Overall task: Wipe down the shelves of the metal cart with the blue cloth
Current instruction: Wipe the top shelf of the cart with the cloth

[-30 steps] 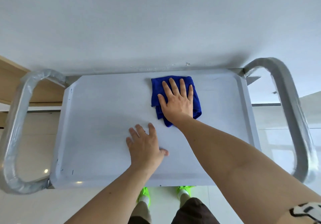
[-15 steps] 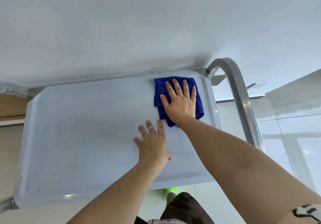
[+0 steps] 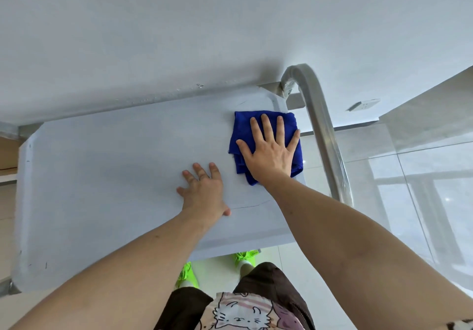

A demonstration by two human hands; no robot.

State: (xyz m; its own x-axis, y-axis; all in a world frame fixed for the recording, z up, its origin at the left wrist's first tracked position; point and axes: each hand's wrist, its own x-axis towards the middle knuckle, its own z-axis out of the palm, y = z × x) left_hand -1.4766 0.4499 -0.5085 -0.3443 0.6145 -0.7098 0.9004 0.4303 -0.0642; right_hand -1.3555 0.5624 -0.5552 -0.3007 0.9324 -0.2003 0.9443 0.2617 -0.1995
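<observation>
Cloth rightward — right hand flat, seemingly.

Single view only: head-worn wide-angle camera, looking steeply down and forward over the top shelf of the metal cart, close enough that both forearms enter from the lower frame edge and reach to mid-frame. The shelf fills the centre and left of frame, the tubular handle curves down the right side, a white wall occupies the upper third, and the wearer's green shoes on the floor show at bottom. Straight lines bow toward the edges; no second view shares the scene.
</observation>
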